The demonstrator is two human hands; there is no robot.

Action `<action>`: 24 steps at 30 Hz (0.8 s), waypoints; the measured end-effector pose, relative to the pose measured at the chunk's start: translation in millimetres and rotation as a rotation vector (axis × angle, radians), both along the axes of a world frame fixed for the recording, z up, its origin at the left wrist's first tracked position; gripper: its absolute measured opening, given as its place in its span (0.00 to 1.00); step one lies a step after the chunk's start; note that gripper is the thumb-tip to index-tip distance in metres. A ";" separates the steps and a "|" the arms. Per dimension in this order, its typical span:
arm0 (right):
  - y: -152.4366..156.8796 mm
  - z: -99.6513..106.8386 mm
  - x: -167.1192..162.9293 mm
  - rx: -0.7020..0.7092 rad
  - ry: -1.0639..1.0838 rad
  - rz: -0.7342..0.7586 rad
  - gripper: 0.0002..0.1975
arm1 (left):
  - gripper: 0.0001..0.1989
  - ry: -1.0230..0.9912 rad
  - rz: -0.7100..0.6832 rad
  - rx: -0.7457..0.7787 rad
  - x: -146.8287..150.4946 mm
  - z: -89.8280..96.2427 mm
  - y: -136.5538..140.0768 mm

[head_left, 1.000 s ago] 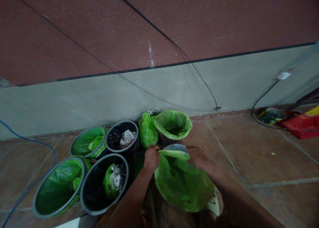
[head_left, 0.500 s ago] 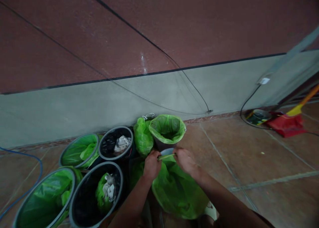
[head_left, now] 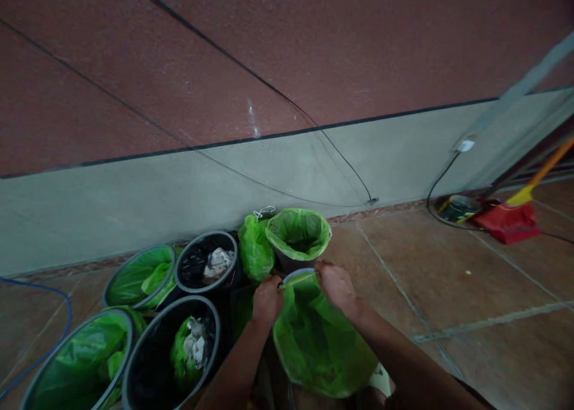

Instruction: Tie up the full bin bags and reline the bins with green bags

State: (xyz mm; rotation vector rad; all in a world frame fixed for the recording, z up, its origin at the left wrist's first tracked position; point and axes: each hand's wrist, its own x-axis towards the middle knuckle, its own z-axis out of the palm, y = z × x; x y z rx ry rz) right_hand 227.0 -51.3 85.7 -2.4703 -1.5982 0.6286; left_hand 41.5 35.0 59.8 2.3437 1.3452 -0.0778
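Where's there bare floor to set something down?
Widest: tiles on the right, bordered by the wall, red dustpan and right forearm; one small speck shows there. A narrow strip lies between blue cord and bins. Crowded: the bins with the tied bag, then the green bag, held by the left hand and right hand.

Both hands (head_left: 268, 300) (head_left: 336, 285) grip, slightly apart, forearms (head_left: 403, 351) converging forward.

Left grip (head_left: 268, 300) and right grip (head_left: 335, 283) pinch edge of green bag (head_left: 323, 347), stretched taut between them; bag spreads wide below. Just beyond, near wall (head_left: 179, 198): green-lined bin (head_left: 287, 262) beside white-stringed bag (head_left: 256, 251). Left: four grey-rimmed bins (head_left: 218, 332), two black-lined with crumpled pale scraps (head_left: 219, 262). Far right: red dustpan (head_left: 509, 223) on tiled floor (head_left: 385, 314). Far left: blue cord (head_left: 69, 311).
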 end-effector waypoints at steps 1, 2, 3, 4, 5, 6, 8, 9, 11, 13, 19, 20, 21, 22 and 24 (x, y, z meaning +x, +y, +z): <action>-0.1 0.1 0.0 -0.008 -0.028 -0.014 0.17 | 0.11 0.005 -0.001 0.002 0.2 -0.2 -0.4; -0.1 0.1 -0.1 -0.015 -0.052 -0.021 0.18 | 0.11 0.010 -0.001 0.003 0.4 -0.5 -0.7; -0.2 0.0 -0.5 -0.022 -0.063 -0.018 0.18 | 0.11 0.015 -0.002 0.004 0.6 -0.9 -1.0; -0.5 -0.2 -1.0 -0.030 -0.061 -0.006 0.18 | 0.12 0.016 -0.006 0.005 0.8 -1.5 -1.3; -0.8 -0.4 -1.7 -0.035 -0.052 0.013 0.18 | 0.12 0.013 -0.013 0.004 0.8 -2.2 -1.6; -1.3 -0.4 -2.6 -0.039 -0.041 0.032 0.19 | 0.12 0.007 -0.020 0.002 0.8 -3.0 -1.9; -2.5 0.1 -5.0 -0.035 -0.024 0.071 0.20 | 0.13 -0.018 -0.037 -0.006 0.8 -4.6 -2.8; -3.1 0.7 -6.4 -0.029 -0.017 0.090 0.22 | 0.13 -0.027 -0.043 -0.012 1.0 -5.3 -3.6; -4.2 1.8 -8.8 -0.005 0.000 0.124 0.24 | 0.14 -0.039 -0.053 -0.026 1.8 -6.4 -5.5; -4.9 1.3 -10.1 0.022 0.027 0.163 0.23 | 0.14 -0.053 -0.070 -0.041 3.5 -7.0 -7.8; -6.3 -10.1 -9.8 0.024 0.116 0.239 0.16 | 0.13 -0.133 -0.118 -0.067 9.1 -10.1 -11.1; -6.3 -11.1 -10.1 0.010 0.109 0.216 0.16 | 0.13 -0.144 -0.109 -0.067 9.5 -11.0 -11.2; -6.1 -11.4 -10.4 -0.003 0.095 0.189 0.18 | 0.13 -0.152 -0.096 -0.068 9.7 -11.9 -11.3; -5.7 -11.3 -10.4 -0.013 0.080 0.166 0.19 | 0.13 -0.150 -0.080 -0.071 9.7 -12.7 -11.3; -4.4 -10.8 -9.2 -0.021 0.057 0.131 0.19 | 0.13 -0.119 -0.048 -0.083 9.1 -14.3 -11.7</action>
